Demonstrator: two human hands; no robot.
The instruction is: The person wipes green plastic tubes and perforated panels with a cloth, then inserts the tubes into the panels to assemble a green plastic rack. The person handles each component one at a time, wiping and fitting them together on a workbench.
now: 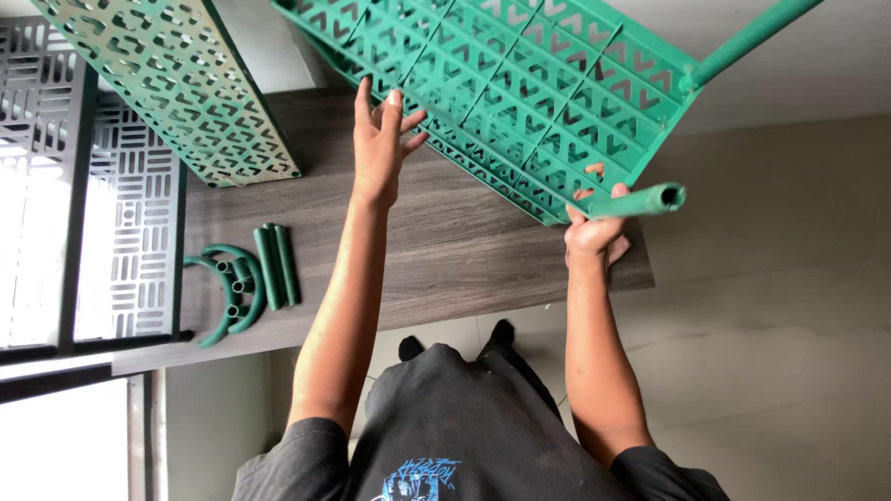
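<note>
A large green perforated plastic shelf panel (520, 83) is held tilted above a dark wood-grain tabletop (445, 250). My left hand (380, 139) reaches up to its lower edge with fingers spread, the fingertips touching the rim without wrapping it. My right hand (594, 232) grips a short green tube (640, 200) at the panel's near corner. Another green tube (752, 32) sticks out from the panel's far right corner.
A second, paler green perforated panel (167, 83) leans at the top left. Loose straight green tubes (277, 264) and curved green pieces (227, 288) lie on the tabletop's left part. A black metal grille (130, 223) stands at the left. A beige surface fills the right.
</note>
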